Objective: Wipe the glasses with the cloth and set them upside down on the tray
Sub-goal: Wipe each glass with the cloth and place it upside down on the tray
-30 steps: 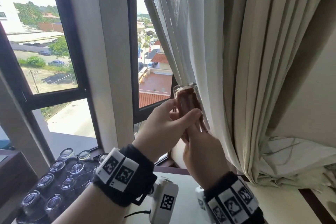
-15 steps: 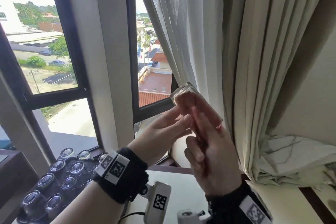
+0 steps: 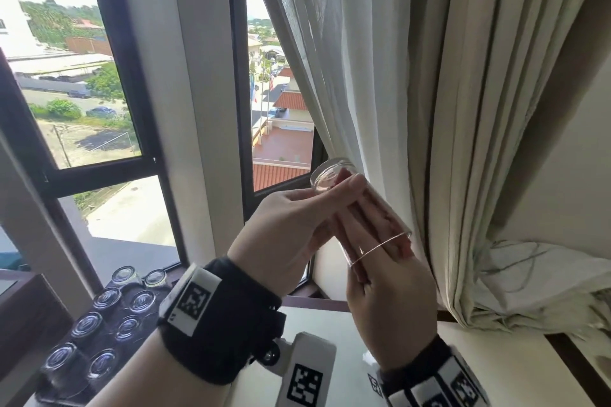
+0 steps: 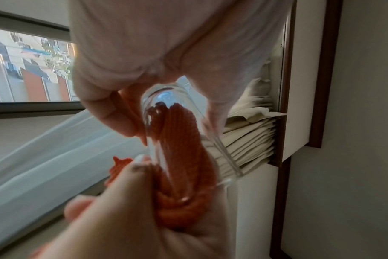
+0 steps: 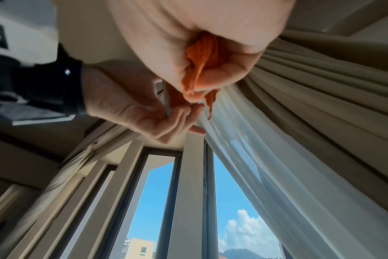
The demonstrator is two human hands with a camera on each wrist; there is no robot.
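A person polishes the inside of a glass (image 3: pixel 360 211) held up against the window light, clear of the counter (image 3: pixel 515 370). The left hand (image 3: pixel 287 235) grips the tilted glass near its closed base, thumb on one side and fingers (image 3: pixel 344 185) wrapped over the other; the right hand (image 3: pixel 390 304) has its fingers pushed into the open mouth, pinching an orange cloth (image 4: pixel 179 140) that fills most of the bore, as the left wrist view shows. At lower left, a dark tray (image 3: pixel 53 390) carries finished glasses (image 3: pixel 87 324) standing rims down. The sheer curtain (image 3: pixel 347 76) hangs just behind the raised glass. The hold looks the weak point: smooth glass turned between fingertips well above the surface could slip if the cloth snags and twists it, and a drop from there would likely break it or strike the row on the tray. Forcing bunched cloth and knuckles deeper may also strain the thin rim. A swing to the right could catch the curtain.
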